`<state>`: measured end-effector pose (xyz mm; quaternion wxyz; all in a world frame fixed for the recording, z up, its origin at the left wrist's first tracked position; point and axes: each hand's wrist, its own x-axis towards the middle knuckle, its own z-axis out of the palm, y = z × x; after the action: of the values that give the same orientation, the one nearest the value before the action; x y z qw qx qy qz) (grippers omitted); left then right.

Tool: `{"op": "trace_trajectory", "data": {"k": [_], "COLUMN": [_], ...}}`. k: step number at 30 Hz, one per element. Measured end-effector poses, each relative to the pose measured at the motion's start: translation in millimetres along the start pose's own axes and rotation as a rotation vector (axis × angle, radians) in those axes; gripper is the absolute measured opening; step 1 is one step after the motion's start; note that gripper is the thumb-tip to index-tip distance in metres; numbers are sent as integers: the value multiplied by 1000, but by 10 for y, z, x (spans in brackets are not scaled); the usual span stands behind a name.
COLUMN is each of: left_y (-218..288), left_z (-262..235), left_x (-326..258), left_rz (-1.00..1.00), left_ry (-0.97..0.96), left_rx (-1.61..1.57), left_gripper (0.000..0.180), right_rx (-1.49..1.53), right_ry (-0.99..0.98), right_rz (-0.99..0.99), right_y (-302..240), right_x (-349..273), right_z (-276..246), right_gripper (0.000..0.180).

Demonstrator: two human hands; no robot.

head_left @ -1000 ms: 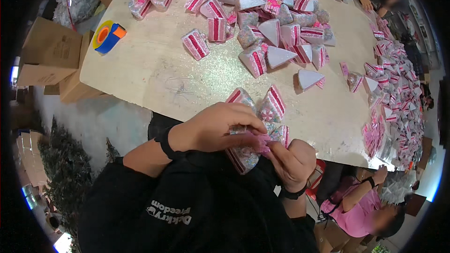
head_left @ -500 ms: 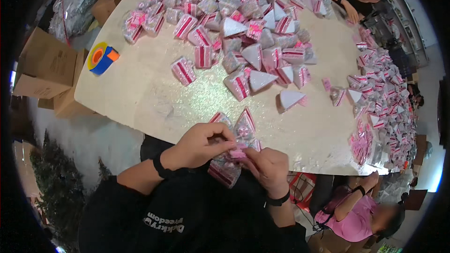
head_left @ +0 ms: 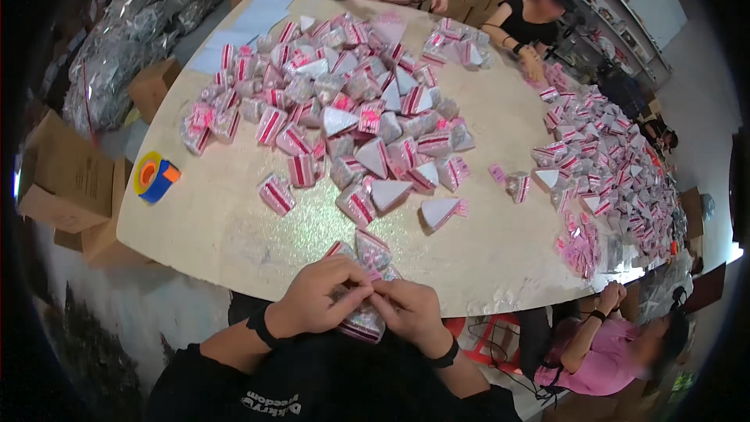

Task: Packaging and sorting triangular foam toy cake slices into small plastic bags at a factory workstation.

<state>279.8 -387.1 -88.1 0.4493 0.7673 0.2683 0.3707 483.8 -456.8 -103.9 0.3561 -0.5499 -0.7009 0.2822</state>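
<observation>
Near desk edge, 6 o'clock: I see both hands meeting over one small clear plastic packet with pink-and-white striped filling (head_left: 361,322), held just off the rim of the pale round desk (head_left: 211,227).
Left hand: my left hand (head_left: 316,297) curls over the packet's top from 9 o'clock, fingers closed in a pinch on it.
Right hand: my right hand (head_left: 410,311) grips the same packet from 3 o'clock, fingertips touching the left ones.
Key relation: the packet sits between the two hands, its long axis running roughly from 11 to 5 o'clock; neither hand is nearer, both are on it.
Next packets: two more striped packets (head_left: 371,248) lie on the desk just beyond my knuckles at 12 o'clock.
Main heap: a loose pile of striped and white triangular packets (head_left: 351,117) spreads further out at 12 o'clock.
Right heap: a second pile of pink packets (head_left: 609,172) lies at 2 o'clock.
Tape: an orange, yellow and blue tape roll (head_left: 155,177) stands at 10 o'clock, well apart.
Containers: brown cardboard boxes (head_left: 66,180) stand on the floor at 9 o'clock; I cannot tell their contents.
Others: a person in a pink top (head_left: 601,355) sits at 4 o'clock.
</observation>
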Motion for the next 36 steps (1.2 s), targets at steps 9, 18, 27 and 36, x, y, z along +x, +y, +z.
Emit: {"op": "trace_trajectory", "data": {"k": [9,18,27,36], "left_y": [-28,-105,-225,-261], "left_z": [-36,16,197,400], "left_x": [-67,-192,-177,33], "left_rz": [-226,-168,-203,-107], "left_ry": [10,158,280,236], "left_rx": [-63,55,-96,92], "left_gripper": [12,21,11,11], "right_rx": [93,51,47,446], "right_ry": [17,62,29,2], "right_rz": [-26,-65,37,270], "right_y": [33,60,-5,-1], "right_x": [49,105,136,51], "right_z": [97,275,215,53], "right_gripper": [11,13,13,16]}}
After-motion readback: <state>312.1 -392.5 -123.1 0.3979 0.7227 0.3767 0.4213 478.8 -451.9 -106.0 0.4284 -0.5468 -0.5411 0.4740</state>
